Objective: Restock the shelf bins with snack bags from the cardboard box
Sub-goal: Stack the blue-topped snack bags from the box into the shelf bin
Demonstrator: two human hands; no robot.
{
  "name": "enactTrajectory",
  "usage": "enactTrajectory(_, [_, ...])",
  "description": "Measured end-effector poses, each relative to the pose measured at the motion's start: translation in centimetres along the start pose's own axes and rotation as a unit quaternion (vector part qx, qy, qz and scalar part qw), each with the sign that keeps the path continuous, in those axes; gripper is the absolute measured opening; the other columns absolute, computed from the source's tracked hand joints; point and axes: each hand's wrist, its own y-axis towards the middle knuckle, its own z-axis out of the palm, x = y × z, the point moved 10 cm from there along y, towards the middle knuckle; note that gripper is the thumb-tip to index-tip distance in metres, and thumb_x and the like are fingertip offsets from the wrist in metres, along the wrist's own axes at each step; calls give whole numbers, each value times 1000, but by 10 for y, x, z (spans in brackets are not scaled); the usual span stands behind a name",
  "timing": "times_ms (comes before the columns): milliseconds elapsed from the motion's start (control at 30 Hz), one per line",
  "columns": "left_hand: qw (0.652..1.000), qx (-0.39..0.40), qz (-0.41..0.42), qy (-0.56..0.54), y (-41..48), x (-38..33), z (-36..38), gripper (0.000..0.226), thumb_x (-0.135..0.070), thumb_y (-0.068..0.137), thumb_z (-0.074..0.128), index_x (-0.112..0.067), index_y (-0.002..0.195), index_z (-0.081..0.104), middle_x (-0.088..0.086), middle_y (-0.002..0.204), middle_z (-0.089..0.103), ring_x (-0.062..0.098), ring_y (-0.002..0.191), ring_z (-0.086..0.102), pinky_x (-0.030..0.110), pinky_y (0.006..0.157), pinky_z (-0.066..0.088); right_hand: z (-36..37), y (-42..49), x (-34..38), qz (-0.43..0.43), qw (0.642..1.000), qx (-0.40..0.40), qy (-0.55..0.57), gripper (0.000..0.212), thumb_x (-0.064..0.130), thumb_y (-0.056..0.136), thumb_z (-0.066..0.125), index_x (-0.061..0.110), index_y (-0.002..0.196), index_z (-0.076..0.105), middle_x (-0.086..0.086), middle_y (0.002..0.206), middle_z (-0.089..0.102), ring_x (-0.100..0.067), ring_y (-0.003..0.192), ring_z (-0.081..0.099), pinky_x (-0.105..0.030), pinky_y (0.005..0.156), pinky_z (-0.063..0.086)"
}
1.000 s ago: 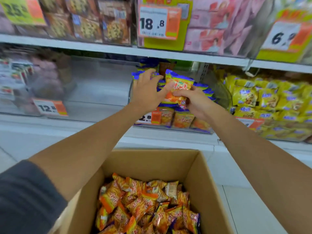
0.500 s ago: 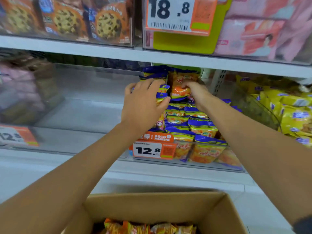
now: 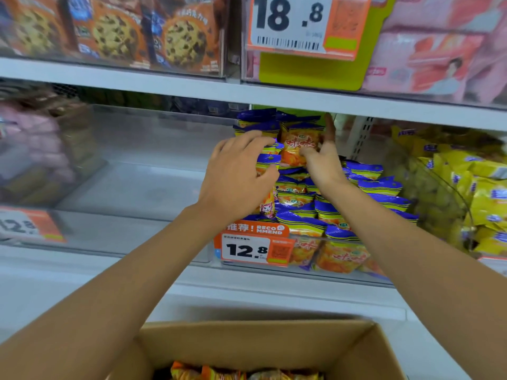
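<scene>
Sliding off the top edge it gripped half a second ago, the right hand now sits at the 4 o'clock corner of the upright orange foil snack bag. Its thumb lies on the bag's front and its forefinger stands straight up along the right edge. The other fingers are hidden, so whether it pinches the bag cannot be told.

The left hand has hardly shifted. Its fingers are apart and curled over the blue top seams of the stacked orange-and-blue snack bags at the pile's 9 o'clock side, with the thumb pressed in beneath, clamping a few of them.

The upright bag stands at the pile's 12 o'clock, just under the white shelf board. The pile fills a clear plastic shelf bin, which carries an orange-and-white 12.8 price tag at its 7 o'clock corner. A second clear plastic bin lies at its 9 o'clock, and yellow snack packets at its 3 o'clock.

At the view's 6 o'clock the brown cardboard box stands open, with more orange bags showing inside. Boxes printed with chocolate-chip cookies line the upper shelf at 11 o'clock.
</scene>
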Motion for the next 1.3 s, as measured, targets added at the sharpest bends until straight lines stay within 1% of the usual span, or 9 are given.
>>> enactTrajectory(100, [998,9,1,-57,0,5,-2,45,-32,92,58,-28,136,52,-5,152,38,15,140,30,29,114,19,1,-6,17,-97,983,-4,-156,59,14,97,53,30,150,32,-10,148,36,-28,134,40,-32,109,35])
enactTrajectory(167, [998,12,17,-53,-2,6,-3,44,-37,92,58,-31,135,54,-5,153,37,15,141,28,31,115,17,2,-9,21,-123,972,5,-200,55,16,96,56,26,147,38,-14,145,39,-25,127,43,-32,111,33])
enactTrajectory(233, [999,14,23,-34,-6,9,-3,46,-47,90,50,-34,134,56,-6,152,38,14,141,27,32,114,15,6,-11,22,-121,967,34,-221,64,16,91,61,24,149,36,-17,145,37,-27,127,43,-32,111,34])
enactTrajectory(300, [999,24,10,-40,-9,11,-1,50,-51,89,44,-36,136,54,-7,153,37,12,142,25,30,111,12,9,-15,23,-114,961,46,-248,71,16,88,67,22,150,33,-19,150,28,-29,140,29,-26,111,26])
enactTrajectory(467, [996,45,-13,-75,-11,12,0,54,-40,90,37,-37,143,45,-8,157,30,10,144,18,32,115,8,4,-14,25,-112,940,32,-320,72,26,88,69,27,150,33,-19,156,19,-34,145,14,-36,115,20])
enactTrajectory(633, [993,52,-26,-101,-14,15,0,55,-42,90,42,-33,144,44,-6,158,29,11,145,19,39,118,13,11,-10,20,-109,925,81,-354,73,31,91,65,25,152,27,-15,158,23,-34,147,12,-42,116,19])
enactTrajectory(867, [994,21,-51,-93,-17,15,-13,52,-33,93,63,-30,142,47,-3,157,31,15,146,23,40,117,16,-1,-24,33,-93,936,64,-335,81,33,87,70,39,151,21,-14,162,1,-36,148,4,-39,118,17])
enactTrajectory(1167, [988,-117,-95,-32,-54,-5,-41,53,-35,82,74,-20,129,53,5,140,45,22,129,39,38,101,34,-8,-66,56,-157,929,46,-332,62,22,88,70,30,144,44,-11,157,25,-30,146,20,-49,116,23])
enactTrajectory(1300, [984,-153,-89,-29,-79,-26,-54,22,-25,82,71,-19,98,57,-2,98,58,21,92,53,35,75,40,-33,-114,70,-191,940,-2,-282,23,14,85,68,17,107,68,-4,115,56,-23,108,51,-37,93,43])
